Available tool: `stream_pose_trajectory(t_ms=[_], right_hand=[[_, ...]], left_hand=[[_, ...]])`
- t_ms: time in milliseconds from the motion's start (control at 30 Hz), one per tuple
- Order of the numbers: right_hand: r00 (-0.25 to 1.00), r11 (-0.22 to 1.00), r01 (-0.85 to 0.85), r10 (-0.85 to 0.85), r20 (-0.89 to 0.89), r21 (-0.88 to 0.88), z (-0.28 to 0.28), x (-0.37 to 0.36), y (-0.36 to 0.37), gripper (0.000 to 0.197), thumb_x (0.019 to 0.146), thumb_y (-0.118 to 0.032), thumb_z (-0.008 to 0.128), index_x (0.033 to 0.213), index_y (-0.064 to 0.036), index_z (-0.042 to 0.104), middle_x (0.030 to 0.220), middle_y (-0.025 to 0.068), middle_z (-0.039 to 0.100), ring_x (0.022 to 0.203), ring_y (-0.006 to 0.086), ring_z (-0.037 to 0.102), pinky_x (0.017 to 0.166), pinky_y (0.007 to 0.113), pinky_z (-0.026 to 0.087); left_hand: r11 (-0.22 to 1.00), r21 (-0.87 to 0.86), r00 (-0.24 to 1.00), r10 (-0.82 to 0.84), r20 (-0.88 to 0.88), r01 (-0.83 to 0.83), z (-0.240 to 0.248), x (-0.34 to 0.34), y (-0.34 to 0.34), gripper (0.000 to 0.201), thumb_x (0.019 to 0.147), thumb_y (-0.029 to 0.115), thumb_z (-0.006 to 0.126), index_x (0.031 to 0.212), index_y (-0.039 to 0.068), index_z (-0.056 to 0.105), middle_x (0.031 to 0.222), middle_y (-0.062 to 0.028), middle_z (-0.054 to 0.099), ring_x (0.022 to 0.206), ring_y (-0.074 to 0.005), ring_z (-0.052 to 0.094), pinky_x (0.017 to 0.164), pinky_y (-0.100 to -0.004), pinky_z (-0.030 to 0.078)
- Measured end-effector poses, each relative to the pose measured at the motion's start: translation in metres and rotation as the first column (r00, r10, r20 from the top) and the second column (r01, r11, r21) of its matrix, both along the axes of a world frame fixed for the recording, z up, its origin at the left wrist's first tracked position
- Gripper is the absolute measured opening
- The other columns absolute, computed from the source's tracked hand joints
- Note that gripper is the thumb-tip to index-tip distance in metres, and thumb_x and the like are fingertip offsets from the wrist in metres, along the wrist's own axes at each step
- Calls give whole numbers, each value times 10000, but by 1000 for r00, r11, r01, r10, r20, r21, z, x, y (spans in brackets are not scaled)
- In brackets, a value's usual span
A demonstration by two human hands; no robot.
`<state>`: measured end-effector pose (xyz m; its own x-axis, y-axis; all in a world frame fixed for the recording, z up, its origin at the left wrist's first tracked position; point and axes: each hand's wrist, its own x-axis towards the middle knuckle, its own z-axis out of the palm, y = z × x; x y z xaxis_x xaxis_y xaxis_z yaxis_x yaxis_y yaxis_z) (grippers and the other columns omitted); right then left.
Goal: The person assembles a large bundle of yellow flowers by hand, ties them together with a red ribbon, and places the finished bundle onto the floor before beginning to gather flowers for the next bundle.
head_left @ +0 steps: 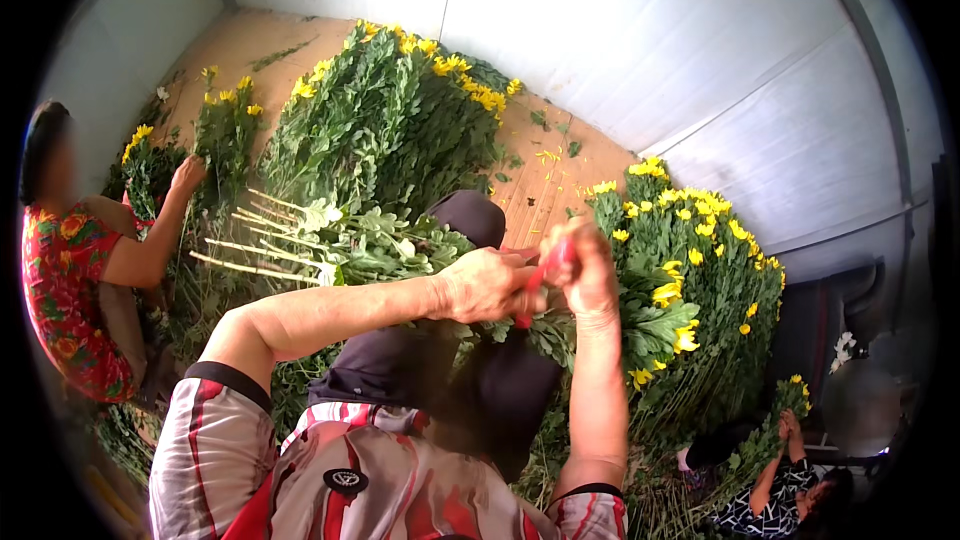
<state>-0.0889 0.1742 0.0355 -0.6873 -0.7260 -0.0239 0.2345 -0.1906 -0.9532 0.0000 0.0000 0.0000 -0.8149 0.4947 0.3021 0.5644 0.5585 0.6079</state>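
both hands [490, 285] [590, 270], fingers pinching a red band [540, 275] (around a chrysanthemum bunch [350, 240])

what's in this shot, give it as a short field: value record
setting: wooden floor beside white panel walls
left hand: grips a bundle of cut green stems, stem ends pointing left
right hand: pinches a red strip at the bundle
piles: yellow-flowered stems heaped at centre and at right
others: person in red floral top at left reaching into flowers; another person at lower right holding stems
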Motion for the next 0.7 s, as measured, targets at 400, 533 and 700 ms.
stream_pose_trajectory(t_ms=[400,533,700], right_hand=[[845,390,-90,517,-137,916,1,-30,-63,500,910,-499,571,933,-28,735,889,204,716,847,283,709,751,371,530],[708,622,308,355,-610,720,-10,-6,-65,283,909,-316,646,915,-42,718,805,81,682,742,246,663,686,370,508],[546,703,692,-360,-757,165,-3,63,-47,62,878,-39,676,909,4,708,884,61,647,803,173,647,737,281,513]], left_hand=[[978,-28,914,183,-362,-206,-5,1,-9,229,765,174,603,949,37,594,860,-139,605,887,-319,609,843,-424,475],[975,-98,927,153,-341,-197,-11,3,-19,166,750,157,597,862,36,589,854,-145,608,877,-315,599,815,-400,471],[956,291,963,120,-242,-46,7,2,-30,245,771,108,659,992,4,643,957,-178,657,905,-351,641,830,-431,502]])
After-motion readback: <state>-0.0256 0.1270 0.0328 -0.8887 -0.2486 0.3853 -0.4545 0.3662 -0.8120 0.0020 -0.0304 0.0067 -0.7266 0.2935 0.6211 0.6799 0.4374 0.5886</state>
